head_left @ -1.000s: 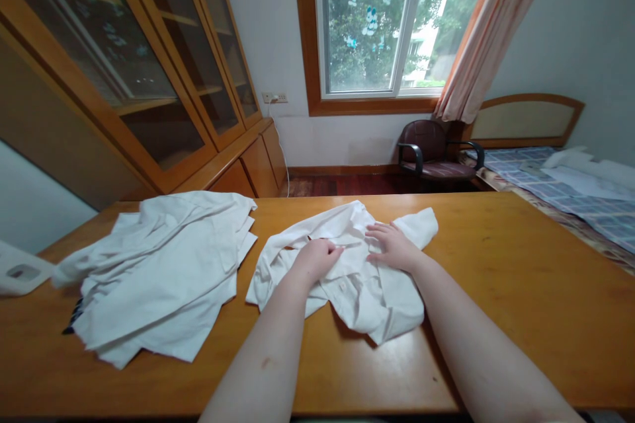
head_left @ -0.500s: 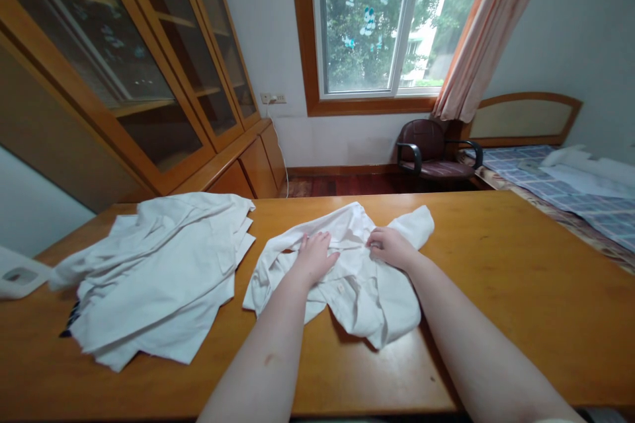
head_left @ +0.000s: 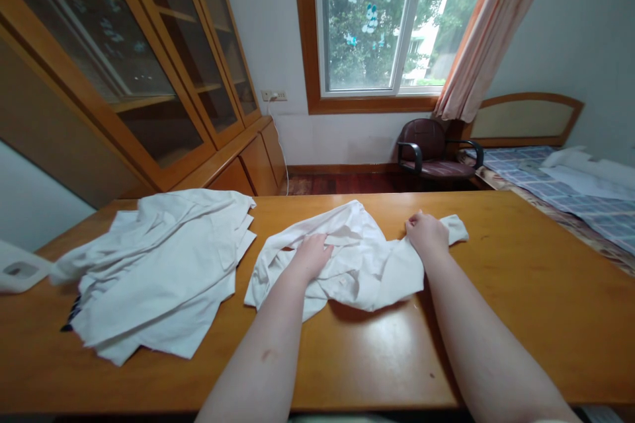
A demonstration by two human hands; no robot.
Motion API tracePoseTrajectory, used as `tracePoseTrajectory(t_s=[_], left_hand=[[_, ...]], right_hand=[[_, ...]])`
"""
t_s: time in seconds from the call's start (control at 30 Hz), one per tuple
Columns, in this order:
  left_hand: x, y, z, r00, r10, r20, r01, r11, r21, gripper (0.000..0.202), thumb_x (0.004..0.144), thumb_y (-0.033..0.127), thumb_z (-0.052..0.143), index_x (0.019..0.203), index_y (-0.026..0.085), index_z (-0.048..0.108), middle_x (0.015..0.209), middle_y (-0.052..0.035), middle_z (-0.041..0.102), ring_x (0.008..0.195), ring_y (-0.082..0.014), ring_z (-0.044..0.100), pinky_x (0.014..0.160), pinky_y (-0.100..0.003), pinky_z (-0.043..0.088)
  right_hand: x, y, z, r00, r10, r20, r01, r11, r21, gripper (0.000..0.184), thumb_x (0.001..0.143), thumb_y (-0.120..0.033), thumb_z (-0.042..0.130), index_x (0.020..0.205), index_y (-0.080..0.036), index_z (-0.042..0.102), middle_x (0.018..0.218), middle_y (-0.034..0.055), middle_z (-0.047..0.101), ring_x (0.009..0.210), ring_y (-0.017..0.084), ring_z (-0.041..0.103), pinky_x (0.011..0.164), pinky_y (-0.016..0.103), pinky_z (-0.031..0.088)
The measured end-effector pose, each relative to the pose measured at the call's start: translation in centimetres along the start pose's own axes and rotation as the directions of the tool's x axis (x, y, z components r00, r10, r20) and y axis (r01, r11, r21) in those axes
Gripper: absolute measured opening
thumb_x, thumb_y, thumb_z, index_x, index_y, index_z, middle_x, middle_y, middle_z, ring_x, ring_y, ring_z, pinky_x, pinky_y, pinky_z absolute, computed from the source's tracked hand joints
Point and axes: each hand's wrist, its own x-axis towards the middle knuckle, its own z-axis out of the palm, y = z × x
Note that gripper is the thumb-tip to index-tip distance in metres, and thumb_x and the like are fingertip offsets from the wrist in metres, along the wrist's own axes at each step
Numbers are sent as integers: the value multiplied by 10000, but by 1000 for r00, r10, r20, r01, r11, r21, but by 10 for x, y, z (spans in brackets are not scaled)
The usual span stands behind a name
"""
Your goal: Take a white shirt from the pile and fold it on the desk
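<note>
**Both hands on a crumpled white shirt at a wooden table**

Wooden and glossy, the orange-brown table (head_left: pixel 520 317) fills the lower half of the view, with a window, a peach curtain (head_left: pixel 489 33) and a dark red armchair (head_left: pixel 434 152) behind it at 12 to 1 o'clock. Glass-fronted wooden cabinets (head_left: pixel 149 73) run along the wall at 10 o'clock, and a bed with a blue checked cover (head_left: pixel 570 201) stands at 2 o'clock.

At the table's middle lies a crumpled white cotton shirt (head_left: pixel 357 271). The left hand (head_left: pixel 310 256) rests palm-down on its 9 o'clock part, fingers loosely curled and pressing the cloth rather than pinching it. The right hand (head_left: pixel 426 234) sits at the shirt's 2 o'clock end, closed over a sleeve whose tip sticks out beyond the knuckles toward 3 o'clock.

Well apart, at 9 o'clock from the shirt, is a loose heap of white garments (head_left: pixel 159 271), with a pale plastic object (head_left: pixel 20 268) at the table's far edge beyond it.
</note>
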Motion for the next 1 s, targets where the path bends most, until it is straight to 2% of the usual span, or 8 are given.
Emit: tracePoseTrajectory(t_s=[0.13,0.27,0.37,0.43,0.53,0.63,0.87,1.0], left_hand=[[5,-4,6,990,-57,-128,60,998,16,482,832,328,477,1258,100,488,1323,-170,490,1256,-271,413,1048,-367,298],[7,-8,1,909,-191,-372,176,982,-74,537,838,330,471,1298,54,436,1348,-206,440,1287,-281,376,1061,-384,305],[5,-10,-5,820,-296,-490,278,954,-111,559,836,341,467,1308,43,427,1365,-212,415,1290,-303,367,1057,-413,314],[4,-10,-8,803,-326,-500,310,943,-117,583,833,349,472,1322,38,412,1384,-213,395,1295,-314,357,1057,-424,312],[4,-9,-6,834,-308,-457,297,950,-98,576,829,351,482,1323,59,426,1394,-203,390,1298,-307,357,1052,-419,322],[4,-8,-2,880,-242,-409,231,970,-75,507,830,335,488,1274,91,491,1367,-189,431,1267,-294,402,1033,-415,347],[2,-3,-1,942,-7,-334,-45,988,-147,301,837,256,488,1100,182,614,1126,-85,628,1081,-225,549,978,-380,406],[-2,4,-1,945,179,-273,-238,951,-199,270,840,244,493,1072,201,624,1101,-53,638,1053,-197,562,954,-357,429]], right_hand=[[1,3,-2,942,207,265,-160,969,-188,269,769,-215,510,921,-113,708,931,186,673,901,287,627,745,357,433],[-2,-3,-4,940,208,269,-146,962,-232,277,771,-196,500,934,-111,707,965,197,666,946,316,606,784,406,421],[-6,-8,-6,994,36,103,-23,993,-118,244,793,-253,526,927,-152,703,1006,172,654,1031,331,548,874,454,369],[-10,-14,-7,983,-176,57,170,980,104,279,814,-329,535,1005,-180,674,1060,134,641,1044,288,537,905,418,363],[-18,-24,-5,896,-402,188,278,840,467,460,818,-431,544,1215,-201,558,1101,90,629,911,201,587,809,315,427],[-25,-33,0,841,-425,334,235,844,482,617,732,-464,643,1280,-213,510,1017,69,654,808,186,592,715,283,425],[-24,-37,10,800,-405,442,216,882,419,153,754,-319,609,829,-213,690,703,4,637,648,140,556,591,235,368],[-17,-32,13,842,-319,436,160,918,363,115,747,-256,594,785,-185,676,709,14,652,645,134,558,586,228,360]])
